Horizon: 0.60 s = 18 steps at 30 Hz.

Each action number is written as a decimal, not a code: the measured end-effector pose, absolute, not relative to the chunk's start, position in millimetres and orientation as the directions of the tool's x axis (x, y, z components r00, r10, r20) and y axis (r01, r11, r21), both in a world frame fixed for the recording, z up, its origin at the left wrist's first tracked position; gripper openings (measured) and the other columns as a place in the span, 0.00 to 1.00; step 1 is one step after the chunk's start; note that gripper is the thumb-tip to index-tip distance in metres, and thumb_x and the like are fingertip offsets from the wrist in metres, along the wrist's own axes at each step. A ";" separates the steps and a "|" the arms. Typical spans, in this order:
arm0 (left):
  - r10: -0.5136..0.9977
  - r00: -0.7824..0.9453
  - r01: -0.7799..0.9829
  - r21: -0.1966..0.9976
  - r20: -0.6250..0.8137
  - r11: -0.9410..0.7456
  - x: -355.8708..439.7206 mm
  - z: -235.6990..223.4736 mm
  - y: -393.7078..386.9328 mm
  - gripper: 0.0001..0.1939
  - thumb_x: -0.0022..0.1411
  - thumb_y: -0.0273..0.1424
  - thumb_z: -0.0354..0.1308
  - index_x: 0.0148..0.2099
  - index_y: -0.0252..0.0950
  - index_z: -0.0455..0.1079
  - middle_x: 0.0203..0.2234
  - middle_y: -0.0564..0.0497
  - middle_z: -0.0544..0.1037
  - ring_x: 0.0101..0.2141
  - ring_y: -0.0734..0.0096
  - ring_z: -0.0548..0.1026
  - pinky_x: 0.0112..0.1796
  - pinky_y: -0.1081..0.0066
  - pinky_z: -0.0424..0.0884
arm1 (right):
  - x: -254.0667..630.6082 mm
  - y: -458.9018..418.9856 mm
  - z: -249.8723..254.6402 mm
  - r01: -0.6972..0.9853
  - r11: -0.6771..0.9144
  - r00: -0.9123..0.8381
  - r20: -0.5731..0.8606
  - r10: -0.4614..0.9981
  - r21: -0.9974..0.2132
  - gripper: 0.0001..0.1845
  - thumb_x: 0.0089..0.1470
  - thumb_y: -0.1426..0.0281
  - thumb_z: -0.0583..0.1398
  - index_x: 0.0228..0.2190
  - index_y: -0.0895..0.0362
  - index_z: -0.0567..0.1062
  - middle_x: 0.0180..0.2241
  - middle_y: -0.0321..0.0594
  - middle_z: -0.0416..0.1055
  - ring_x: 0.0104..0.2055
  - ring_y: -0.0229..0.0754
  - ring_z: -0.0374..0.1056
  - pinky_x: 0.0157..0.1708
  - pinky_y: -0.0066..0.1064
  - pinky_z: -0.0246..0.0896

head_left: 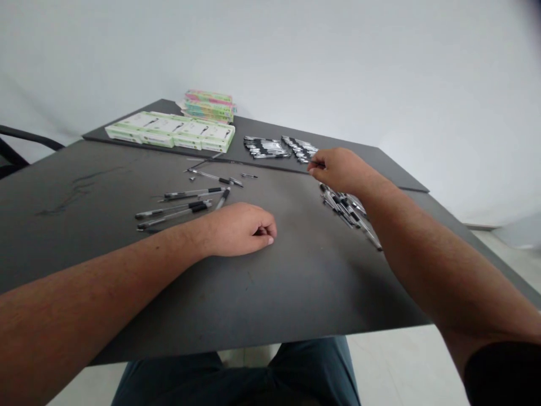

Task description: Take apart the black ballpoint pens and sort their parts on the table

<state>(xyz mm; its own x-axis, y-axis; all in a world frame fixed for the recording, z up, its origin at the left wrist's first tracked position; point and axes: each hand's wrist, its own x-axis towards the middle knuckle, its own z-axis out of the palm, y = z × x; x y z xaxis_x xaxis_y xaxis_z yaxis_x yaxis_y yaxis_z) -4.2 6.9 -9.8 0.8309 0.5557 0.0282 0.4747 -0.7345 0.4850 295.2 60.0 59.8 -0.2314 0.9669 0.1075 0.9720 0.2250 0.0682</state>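
One slim dark pen sits pinched in your right hand, toward the grey table's far edge — left hand curled closed.

Dark grey table against a plain, pale grey-white wall.
The broad, flat, matte dark grey table has faint dark streaks on its left part, and a separate dark grey slab with angled ends runs along its far side. At the left edge of view is part of a black chair-like frame with a curved bar. The pale, smooth floor shows below the near edge and at right, beside a thin brownish strip at the wall's foot. Light is soft, with blurred shadows on the tabletop.
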 end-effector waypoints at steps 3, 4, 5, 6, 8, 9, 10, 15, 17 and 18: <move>0.547 0.836 0.465 0.478 0.040 -0.745 -4.4 -11.0 7.5 0.06 0.70 0.26 0.66 0.43 0.39 0.85 0.37 0.52 0.88 0.37 0.67 0.85 0.40 0.70 0.73 | 323.3 60.1 66.8 0.983 0.152 -0.158 0.060 0.986 0.098 0.18 0.70 0.64 0.62 0.50 0.53 0.90 0.44 0.44 0.89 0.45 0.51 0.82 0.44 0.36 0.66; 0.545 0.837 0.460 0.478 0.048 -0.748 -4.4 -11.5 7.7 0.06 0.70 0.26 0.66 0.43 0.39 0.85 0.36 0.52 0.88 0.37 0.67 0.84 0.40 0.70 0.72 | 331.5 59.5 66.0 0.983 0.139 -0.142 0.019 0.990 0.120 0.17 0.69 0.64 0.62 0.49 0.52 0.91 0.43 0.43 0.89 0.45 0.51 0.82 0.44 0.35 0.67; 0.543 0.838 0.456 0.478 0.055 -0.751 -4.4 -12.0 8.0 0.06 0.69 0.27 0.66 0.42 0.39 0.85 0.36 0.53 0.87 0.37 0.67 0.84 0.40 0.70 0.72 | 338.0 58.6 63.5 0.981 0.134 -0.131 -0.025 0.991 0.142 0.17 0.68 0.65 0.63 0.49 0.52 0.91 0.43 0.42 0.89 0.45 0.51 0.82 0.44 0.35 0.67; 0.542 0.838 0.452 0.479 0.061 -0.753 -4.4 -12.5 8.3 0.06 0.69 0.27 0.66 0.42 0.40 0.85 0.36 0.53 0.87 0.36 0.67 0.84 0.40 0.70 0.72 | 342.6 57.4 59.6 0.978 0.135 -0.126 -0.066 0.990 0.160 0.16 0.67 0.65 0.63 0.49 0.51 0.91 0.44 0.42 0.90 0.45 0.51 0.83 0.44 0.35 0.68; 0.542 0.838 0.450 0.481 0.064 -0.753 -4.4 -13.4 9.1 0.06 0.69 0.27 0.66 0.42 0.40 0.85 0.36 0.53 0.87 0.36 0.67 0.84 0.40 0.69 0.72 | 346.7 54.9 49.3 0.972 0.149 -0.128 -0.122 0.984 0.181 0.17 0.65 0.67 0.64 0.49 0.50 0.92 0.44 0.41 0.91 0.45 0.51 0.84 0.44 0.34 0.69; 0.542 0.838 0.451 0.480 0.062 -0.752 -4.3 -13.6 9.5 0.06 0.69 0.27 0.66 0.42 0.40 0.85 0.36 0.52 0.87 0.36 0.67 0.84 0.40 0.69 0.72 | 346.7 53.9 43.9 0.970 0.156 -0.132 -0.132 0.982 0.187 0.17 0.64 0.68 0.65 0.49 0.49 0.92 0.45 0.42 0.91 0.46 0.51 0.84 0.44 0.34 0.69; 0.543 0.838 0.455 0.479 0.057 -0.751 -4.2 -13.6 9.8 0.06 0.69 0.27 0.66 0.42 0.39 0.85 0.36 0.52 0.87 0.37 0.67 0.84 0.40 0.69 0.72 | 346.1 53.3 38.9 0.967 0.161 -0.136 -0.135 0.981 0.195 0.18 0.64 0.68 0.65 0.50 0.49 0.92 0.46 0.42 0.91 0.47 0.52 0.84 0.44 0.34 0.70; 0.560 0.828 0.488 0.475 0.012 -0.732 -3.7 -11.3 9.8 0.07 0.69 0.27 0.65 0.44 0.39 0.85 0.38 0.51 0.88 0.38 0.66 0.84 0.41 0.69 0.72 | 343.2 56.7 22.2 0.949 0.190 -0.157 -0.145 0.977 0.251 0.19 0.66 0.68 0.64 0.52 0.52 0.92 0.51 0.49 0.90 0.52 0.56 0.84 0.48 0.36 0.71; 0.562 0.827 0.490 0.477 0.012 -0.730 -3.8 -10.5 9.5 0.07 0.69 0.27 0.65 0.43 0.39 0.85 0.37 0.52 0.88 0.38 0.65 0.84 0.41 0.69 0.72 | 344.0 59.5 17.9 0.943 0.201 -0.167 -0.147 0.975 0.266 0.19 0.67 0.68 0.64 0.52 0.53 0.92 0.51 0.51 0.90 0.53 0.57 0.84 0.49 0.37 0.71; 0.559 0.829 0.484 0.479 0.017 -0.732 -3.9 -10.3 9.4 0.07 0.69 0.27 0.65 0.43 0.39 0.85 0.37 0.52 0.87 0.37 0.65 0.84 0.41 0.69 0.72 | 344.6 61.0 15.9 0.941 0.203 -0.169 -0.145 0.975 0.272 0.19 0.67 0.68 0.63 0.52 0.53 0.92 0.52 0.51 0.90 0.53 0.57 0.84 0.50 0.37 0.71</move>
